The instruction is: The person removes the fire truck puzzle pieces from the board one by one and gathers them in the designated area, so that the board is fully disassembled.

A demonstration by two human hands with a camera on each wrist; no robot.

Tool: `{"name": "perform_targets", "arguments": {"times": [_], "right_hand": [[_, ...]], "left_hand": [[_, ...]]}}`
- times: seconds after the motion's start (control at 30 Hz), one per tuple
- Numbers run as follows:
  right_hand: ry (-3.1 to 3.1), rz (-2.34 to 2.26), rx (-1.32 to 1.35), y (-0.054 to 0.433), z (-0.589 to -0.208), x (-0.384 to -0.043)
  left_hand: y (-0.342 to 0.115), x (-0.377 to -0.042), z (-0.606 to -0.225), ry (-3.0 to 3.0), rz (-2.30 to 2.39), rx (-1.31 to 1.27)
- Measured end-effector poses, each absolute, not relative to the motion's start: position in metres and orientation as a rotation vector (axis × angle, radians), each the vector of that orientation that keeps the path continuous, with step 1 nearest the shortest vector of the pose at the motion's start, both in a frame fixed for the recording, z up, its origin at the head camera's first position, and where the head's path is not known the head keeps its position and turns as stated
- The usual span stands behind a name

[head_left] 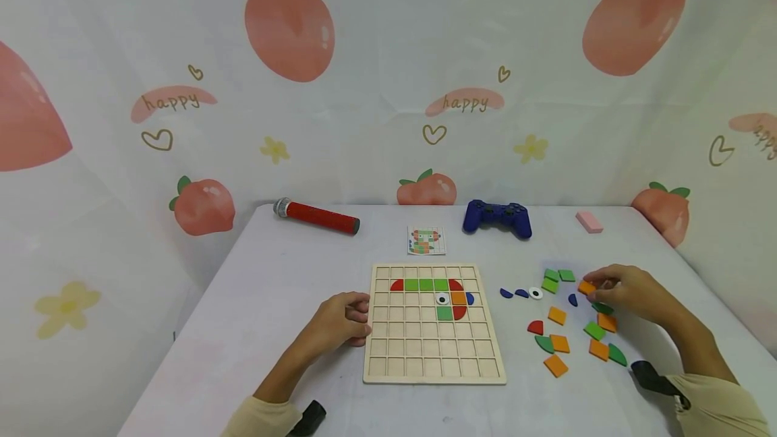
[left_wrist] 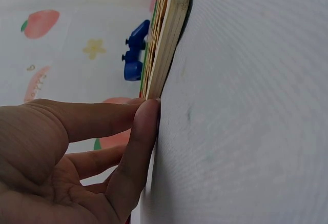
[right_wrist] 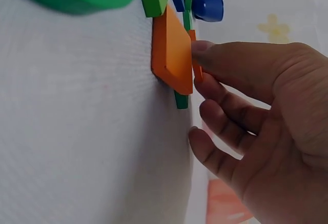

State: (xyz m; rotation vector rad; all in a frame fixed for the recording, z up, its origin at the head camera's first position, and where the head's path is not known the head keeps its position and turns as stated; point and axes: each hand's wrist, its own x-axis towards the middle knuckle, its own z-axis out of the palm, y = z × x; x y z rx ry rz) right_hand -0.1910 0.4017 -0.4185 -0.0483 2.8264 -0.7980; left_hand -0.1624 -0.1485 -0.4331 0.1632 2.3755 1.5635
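Observation:
The wooden grid board point(head_left: 407, 349) lies on the table, with red, green, orange and blue tiles and an eye tile set in its upper cells. At the board's left edge, my left hand point(head_left: 340, 319) holds the rim between thumb and finger. The same pinch shows close up in the left wrist view, where the board point(left_wrist: 171, 34) is edge-on. To the right, my right hand point(head_left: 628, 292) pinches an orange square tile point(head_left: 586, 287) between thumb and fingertips, above the loose tiles. In the right wrist view another orange tile point(right_wrist: 177, 55) stands nearer the camera.
Loose green point(head_left: 595, 330), orange point(head_left: 555, 365), red point(head_left: 535, 327) and blue tiles point(head_left: 506, 293) lie right of the board, with an eye tile point(head_left: 535, 293). Behind are a pattern card point(head_left: 426, 240), red microphone point(head_left: 322, 217), blue game controller point(head_left: 498, 218) and pink block point(head_left: 589, 222).

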Motion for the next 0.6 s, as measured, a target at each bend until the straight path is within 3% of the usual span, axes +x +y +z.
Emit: {"name": "perform_targets", "arguments": {"times": [0.2,0.6], "right_hand": [[2.849,-0.825,-0.069,0.394,-0.419,-0.19],[2.873,-0.878,-0.355,0.336,-0.414,-0.191]], "left_hand": [[-0.149,-0.162,-0.433,2.373,1.568,0.161],[-0.149,-0.164,-0.435,2.384,1.551,0.161]]}}
